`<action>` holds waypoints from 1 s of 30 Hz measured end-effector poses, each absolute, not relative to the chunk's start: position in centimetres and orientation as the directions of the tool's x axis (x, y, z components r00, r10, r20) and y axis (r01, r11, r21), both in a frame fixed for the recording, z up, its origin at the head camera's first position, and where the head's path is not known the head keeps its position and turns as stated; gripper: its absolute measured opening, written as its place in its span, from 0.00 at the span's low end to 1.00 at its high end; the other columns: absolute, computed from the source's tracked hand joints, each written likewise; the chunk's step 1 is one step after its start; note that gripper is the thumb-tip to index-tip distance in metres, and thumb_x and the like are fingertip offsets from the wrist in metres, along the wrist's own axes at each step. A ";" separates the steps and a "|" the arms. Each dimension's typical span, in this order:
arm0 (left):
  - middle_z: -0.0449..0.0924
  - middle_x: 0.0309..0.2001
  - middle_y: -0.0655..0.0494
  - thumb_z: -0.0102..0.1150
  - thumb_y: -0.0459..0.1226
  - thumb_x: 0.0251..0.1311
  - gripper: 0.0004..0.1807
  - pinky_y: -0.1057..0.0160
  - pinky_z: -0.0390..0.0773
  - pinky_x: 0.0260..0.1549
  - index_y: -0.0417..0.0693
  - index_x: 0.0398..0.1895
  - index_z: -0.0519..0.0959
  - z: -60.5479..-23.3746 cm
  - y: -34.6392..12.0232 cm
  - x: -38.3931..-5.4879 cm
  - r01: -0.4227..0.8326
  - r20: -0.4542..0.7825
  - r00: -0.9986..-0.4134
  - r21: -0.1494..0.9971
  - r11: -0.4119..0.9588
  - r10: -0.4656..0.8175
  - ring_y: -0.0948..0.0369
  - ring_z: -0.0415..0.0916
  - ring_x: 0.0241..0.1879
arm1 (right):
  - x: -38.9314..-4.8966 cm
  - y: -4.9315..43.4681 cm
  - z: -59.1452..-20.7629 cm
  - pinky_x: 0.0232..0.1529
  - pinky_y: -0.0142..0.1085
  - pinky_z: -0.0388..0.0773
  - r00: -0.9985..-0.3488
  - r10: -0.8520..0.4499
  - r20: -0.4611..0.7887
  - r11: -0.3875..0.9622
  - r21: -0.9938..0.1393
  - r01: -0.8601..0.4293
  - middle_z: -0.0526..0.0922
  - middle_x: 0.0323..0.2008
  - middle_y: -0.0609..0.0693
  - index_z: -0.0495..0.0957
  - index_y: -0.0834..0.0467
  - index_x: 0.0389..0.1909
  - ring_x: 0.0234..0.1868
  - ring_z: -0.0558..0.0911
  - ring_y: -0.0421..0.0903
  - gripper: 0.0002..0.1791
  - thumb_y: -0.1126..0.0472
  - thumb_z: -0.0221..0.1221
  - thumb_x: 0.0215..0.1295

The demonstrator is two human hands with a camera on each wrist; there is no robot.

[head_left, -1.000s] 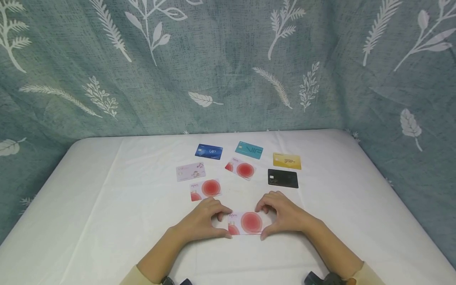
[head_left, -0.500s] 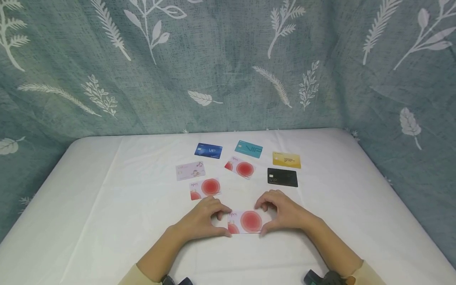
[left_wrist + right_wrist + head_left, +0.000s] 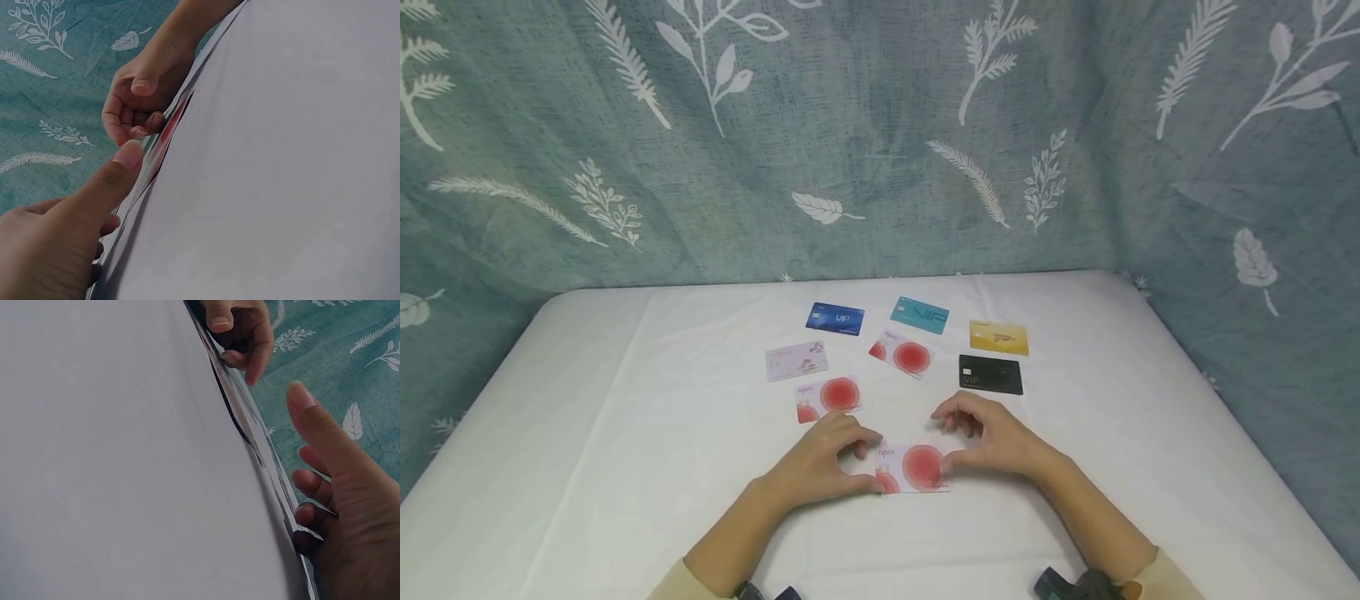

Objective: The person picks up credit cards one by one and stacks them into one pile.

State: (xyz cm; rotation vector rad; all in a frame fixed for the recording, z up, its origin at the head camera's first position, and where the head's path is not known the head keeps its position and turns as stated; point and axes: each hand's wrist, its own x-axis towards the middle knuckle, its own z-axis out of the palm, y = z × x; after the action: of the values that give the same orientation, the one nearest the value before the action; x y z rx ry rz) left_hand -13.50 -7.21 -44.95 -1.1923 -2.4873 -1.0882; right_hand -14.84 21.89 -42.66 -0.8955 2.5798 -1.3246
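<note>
A pale card [image 3: 912,467] with a red circle lies flat on the white tablecloth between my hands. My left hand [image 3: 822,462] is at the card's left end, thumb by the near corner and index finger by the far one. In the right wrist view, this left hand [image 3: 240,340] shows its thumb slightly above the card. My right hand [image 3: 996,437] is raised over the right end, its thumb overlapping the red circle in the head view. The right wrist view shows the right hand [image 3: 344,494] with thumb extended, fingers loosely bent and nothing held.
Beyond the hands lie two matching red-circle cards [image 3: 827,396] [image 3: 902,354], a pale pink card [image 3: 797,361], a blue card [image 3: 835,318], a teal card [image 3: 920,315], a yellow card [image 3: 998,337] and a black card [image 3: 991,375]. A green leaf-patterned curtain [image 3: 880,150] hangs behind the table.
My right hand has come away from the card's right corners, its index finger moving up and its thumb shifting over the card. The left hand stays nearly in place.
</note>
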 end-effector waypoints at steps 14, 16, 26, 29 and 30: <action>0.78 0.30 0.62 0.76 0.50 0.36 0.30 0.65 0.72 0.39 0.46 0.45 0.82 -44.5 -7.1 -14.0 0.809 0.659 -0.576 0.378 0.450 0.483 0.63 0.71 0.37 | -15.2 21.5 -41.8 0.35 0.32 0.71 -0.819 -0.537 0.202 0.451 -0.751 -0.481 0.76 0.36 0.48 0.77 0.54 0.50 0.34 0.72 0.46 0.32 0.51 0.75 0.41; 0.78 0.31 0.62 0.76 0.50 0.36 0.30 0.64 0.72 0.39 0.46 0.45 0.81 -44.4 -7.1 -14.0 0.793 0.657 -0.595 0.387 0.469 0.463 0.63 0.72 0.37 | -15.3 21.2 -41.6 0.35 0.32 0.71 -0.825 -0.532 0.190 0.463 -0.750 -0.472 0.76 0.36 0.48 0.76 0.54 0.50 0.34 0.72 0.46 0.32 0.51 0.75 0.42; 0.78 0.32 0.61 0.79 0.47 0.33 0.31 0.59 0.71 0.45 0.44 0.44 0.81 -43.9 -7.3 -14.0 0.730 0.666 -0.649 0.409 0.547 0.367 0.62 0.72 0.38 | -15.8 20.3 -41.1 0.37 0.32 0.69 -0.831 -0.525 0.184 0.469 -0.752 -0.463 0.77 0.37 0.49 0.76 0.54 0.51 0.36 0.71 0.47 0.31 0.52 0.74 0.44; 0.78 0.33 0.61 0.79 0.48 0.32 0.31 0.58 0.71 0.46 0.44 0.43 0.81 -43.6 -7.4 -14.1 0.721 0.671 -0.653 0.410 0.558 0.352 0.61 0.72 0.39 | -16.0 20.0 -40.9 0.36 0.32 0.69 -0.827 -0.528 0.194 0.466 -0.748 -0.473 0.76 0.37 0.49 0.76 0.54 0.52 0.36 0.71 0.47 0.30 0.53 0.73 0.45; 0.78 0.33 0.61 0.79 0.48 0.32 0.31 0.58 0.71 0.46 0.44 0.42 0.81 -43.5 -7.5 -14.1 0.720 0.671 -0.654 0.408 0.561 0.351 0.61 0.72 0.39 | -16.0 19.9 -40.9 0.36 0.32 0.69 -0.825 -0.529 0.197 0.465 -0.746 -0.476 0.76 0.37 0.50 0.76 0.55 0.52 0.36 0.71 0.47 0.30 0.53 0.73 0.45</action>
State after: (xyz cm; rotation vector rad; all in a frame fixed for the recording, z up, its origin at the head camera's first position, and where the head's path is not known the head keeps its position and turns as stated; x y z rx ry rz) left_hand -14.06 -7.47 -43.51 -0.8576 -2.2700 -0.9273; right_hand -16.03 19.92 -40.87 -0.9058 2.6347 -1.3112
